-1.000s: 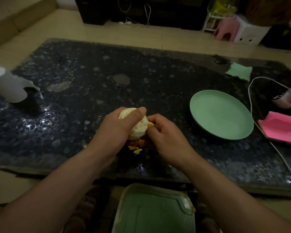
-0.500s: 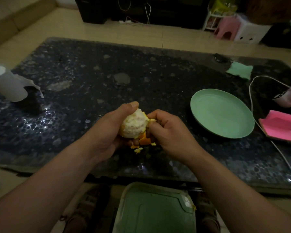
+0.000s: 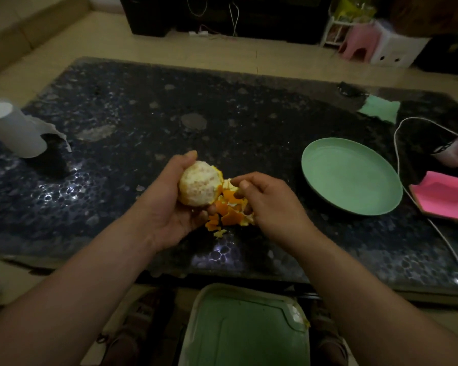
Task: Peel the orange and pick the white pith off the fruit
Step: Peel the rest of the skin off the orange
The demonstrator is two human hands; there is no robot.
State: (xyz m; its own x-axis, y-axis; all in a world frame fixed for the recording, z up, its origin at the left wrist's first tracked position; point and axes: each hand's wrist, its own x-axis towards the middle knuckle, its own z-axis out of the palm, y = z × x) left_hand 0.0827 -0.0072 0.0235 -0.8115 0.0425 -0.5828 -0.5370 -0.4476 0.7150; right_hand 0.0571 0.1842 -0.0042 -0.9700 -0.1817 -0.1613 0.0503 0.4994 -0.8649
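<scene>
Where the table reaches the middle of its near edge, item one: orange, held above the surface. It is mostly stripped, with pale pith over the side facing the camera and a rim of rind left on its right side.

Left hand: cupped under and behind the fruit, thumb over the top, fingers curled round it.

Right hand: just right of the fruit, thumb and forefinger pinching a strip of peel that joins the orange's right side, other fingers curled in.

Peel, further: a cluster of torn orange pieces below and between the two hands. Whether they hang from the fruit or lie on the table is hard to tell in the dim light.

Scrap: small, pale, on the table just below the cluster.

Plate: green, round, on the table right of the hands and apart from them.

Cable: white, looping beside the plate toward the right edge.

Pad: pink, flat, at the right edge beyond the cable.

Cloth: green, small, near the far right corner.

Paper roll: white, at the left edge, a torn sheet hanging loose.

Bin: green, pale-rimmed, on the floor below the near edge.

Stools: one pink, one white, on the floor beyond the far right corner.
</scene>
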